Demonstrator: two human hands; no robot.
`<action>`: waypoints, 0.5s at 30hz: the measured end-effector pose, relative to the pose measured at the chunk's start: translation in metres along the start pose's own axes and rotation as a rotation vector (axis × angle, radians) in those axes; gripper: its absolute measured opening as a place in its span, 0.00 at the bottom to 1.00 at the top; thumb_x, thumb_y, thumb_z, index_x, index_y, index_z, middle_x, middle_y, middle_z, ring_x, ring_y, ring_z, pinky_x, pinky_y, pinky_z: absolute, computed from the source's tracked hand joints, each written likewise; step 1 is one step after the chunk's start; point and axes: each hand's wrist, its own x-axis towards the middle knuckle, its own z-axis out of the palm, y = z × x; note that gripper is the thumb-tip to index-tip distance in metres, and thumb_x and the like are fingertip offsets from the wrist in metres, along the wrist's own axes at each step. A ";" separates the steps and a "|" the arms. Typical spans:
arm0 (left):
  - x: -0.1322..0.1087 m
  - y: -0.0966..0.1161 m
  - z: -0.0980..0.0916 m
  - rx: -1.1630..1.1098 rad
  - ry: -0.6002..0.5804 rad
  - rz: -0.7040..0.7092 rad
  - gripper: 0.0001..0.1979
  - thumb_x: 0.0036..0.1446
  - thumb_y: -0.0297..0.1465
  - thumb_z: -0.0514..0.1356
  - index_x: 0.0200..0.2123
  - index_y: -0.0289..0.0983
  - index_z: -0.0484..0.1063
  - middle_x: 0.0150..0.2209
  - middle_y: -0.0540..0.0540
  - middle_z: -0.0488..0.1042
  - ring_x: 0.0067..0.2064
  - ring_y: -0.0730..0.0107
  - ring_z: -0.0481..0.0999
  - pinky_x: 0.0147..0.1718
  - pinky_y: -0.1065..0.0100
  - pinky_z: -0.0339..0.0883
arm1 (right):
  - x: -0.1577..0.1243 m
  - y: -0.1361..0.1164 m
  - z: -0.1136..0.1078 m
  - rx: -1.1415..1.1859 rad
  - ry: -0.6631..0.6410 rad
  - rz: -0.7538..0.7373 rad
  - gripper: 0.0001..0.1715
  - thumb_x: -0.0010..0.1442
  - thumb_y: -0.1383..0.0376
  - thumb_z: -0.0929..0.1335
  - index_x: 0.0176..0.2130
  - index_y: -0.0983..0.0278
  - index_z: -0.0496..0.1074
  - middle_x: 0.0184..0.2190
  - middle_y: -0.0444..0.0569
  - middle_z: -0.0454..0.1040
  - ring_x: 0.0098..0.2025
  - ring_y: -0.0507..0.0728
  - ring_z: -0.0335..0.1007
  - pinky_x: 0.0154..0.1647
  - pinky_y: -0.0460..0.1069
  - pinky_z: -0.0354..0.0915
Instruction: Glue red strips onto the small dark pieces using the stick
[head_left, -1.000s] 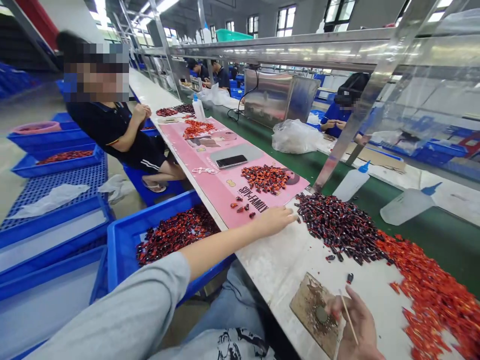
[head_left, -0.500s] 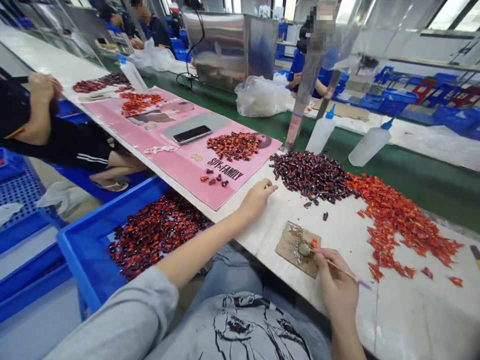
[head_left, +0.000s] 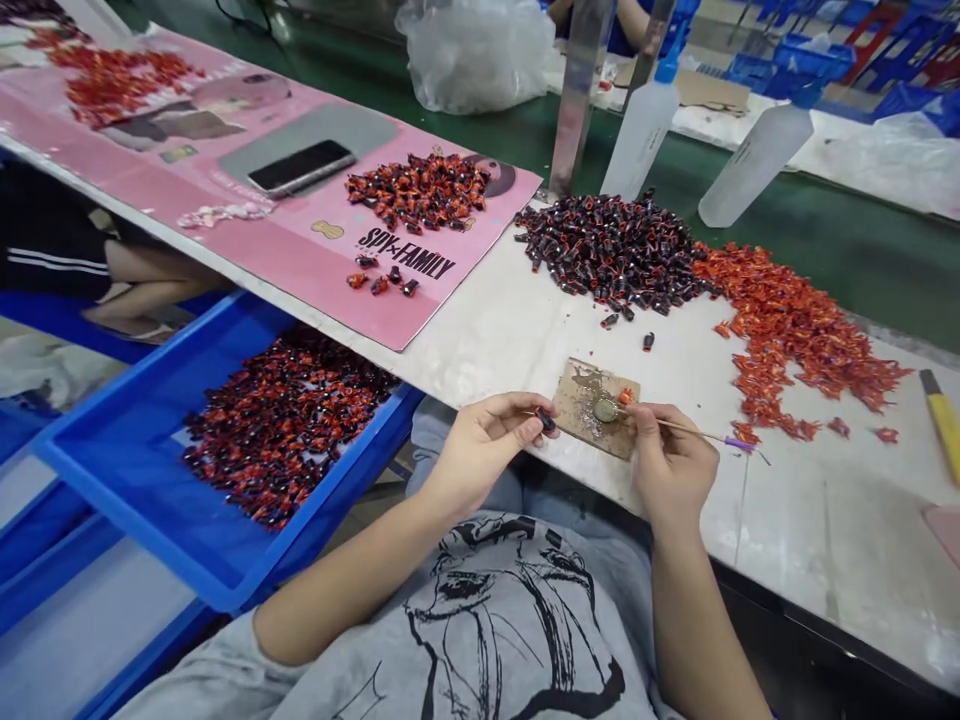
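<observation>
While the left hand (head_left: 484, 450) pinches a small dark glossy piece (head_left: 546, 421) between finger and thumb, the right hand (head_left: 673, 465) grips a thin wooden stick (head_left: 679, 428) with a purple tip, its far end just beside a round grey dab (head_left: 605, 410) on a stained brown square board (head_left: 581, 400). The board lies on the white desk (head_left: 480, 360), below a heap of dark wrapped pieces (head_left: 611, 250) and near loose orange-red pieces (head_left: 795, 330).
</observation>
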 end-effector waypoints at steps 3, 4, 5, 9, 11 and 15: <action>0.000 -0.002 0.001 -0.058 -0.016 -0.062 0.20 0.36 0.40 0.81 0.30 0.35 0.83 0.29 0.46 0.82 0.29 0.71 0.79 0.30 0.72 0.74 | 0.001 -0.006 0.000 0.044 0.068 -0.001 0.21 0.64 0.48 0.72 0.32 0.63 0.79 0.25 0.46 0.78 0.28 0.55 0.75 0.32 0.49 0.70; 0.000 -0.003 0.001 -0.070 -0.025 -0.079 0.20 0.36 0.40 0.81 0.30 0.35 0.83 0.28 0.46 0.81 0.29 0.71 0.79 0.30 0.73 0.74 | 0.001 -0.009 0.000 0.062 0.084 -0.001 0.21 0.63 0.48 0.72 0.32 0.63 0.79 0.24 0.46 0.77 0.27 0.55 0.75 0.31 0.48 0.69; 0.000 -0.005 0.001 -0.081 -0.033 -0.095 0.20 0.37 0.40 0.80 0.31 0.35 0.83 0.29 0.46 0.81 0.29 0.71 0.79 0.30 0.73 0.74 | 0.001 -0.013 0.000 0.078 0.095 -0.002 0.21 0.63 0.48 0.72 0.32 0.63 0.79 0.24 0.45 0.77 0.27 0.54 0.74 0.30 0.48 0.69; -0.004 -0.010 0.002 -0.117 -0.045 -0.122 0.21 0.39 0.39 0.80 0.34 0.35 0.82 0.32 0.46 0.82 0.31 0.70 0.81 0.31 0.72 0.75 | -0.002 -0.032 0.002 0.188 0.096 -0.012 0.20 0.63 0.49 0.73 0.31 0.63 0.79 0.24 0.44 0.76 0.25 0.52 0.73 0.27 0.47 0.68; -0.005 -0.011 0.003 -0.112 -0.052 -0.111 0.21 0.41 0.39 0.79 0.36 0.35 0.82 0.32 0.45 0.83 0.32 0.69 0.82 0.33 0.70 0.76 | -0.006 -0.041 0.004 0.252 0.065 -0.027 0.17 0.64 0.52 0.74 0.31 0.62 0.79 0.24 0.44 0.76 0.25 0.52 0.72 0.27 0.46 0.68; -0.007 -0.010 0.005 -0.092 -0.055 -0.075 0.20 0.43 0.39 0.78 0.36 0.35 0.82 0.34 0.44 0.84 0.33 0.66 0.83 0.36 0.67 0.78 | -0.014 -0.053 0.006 0.347 -0.040 -0.082 0.10 0.67 0.60 0.73 0.34 0.60 0.80 0.26 0.43 0.77 0.27 0.51 0.73 0.28 0.46 0.68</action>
